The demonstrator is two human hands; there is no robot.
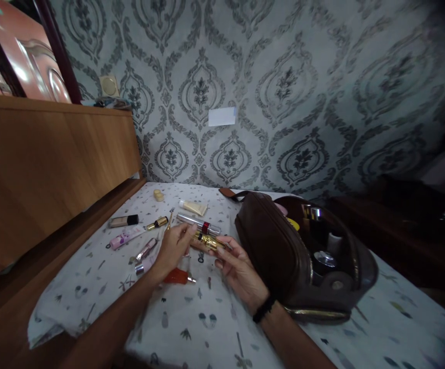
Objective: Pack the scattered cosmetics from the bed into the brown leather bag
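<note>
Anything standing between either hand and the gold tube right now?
Nothing visible: the left hand and right hand both have fingers on the gold tube. The silver tube with the red band lies just beyond it, not between.

Dim, with dark right edge

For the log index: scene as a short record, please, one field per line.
left hand: fingers on one end of gold tube
right hand: fingers on its other end
bag: brown, open, right of the hands, items inside
beyond gold tube: silver tube with red band, cream tube
near left forearm: orange-red bottle
surface: patterned white cloth
unclear: gold tube's contents
</note>
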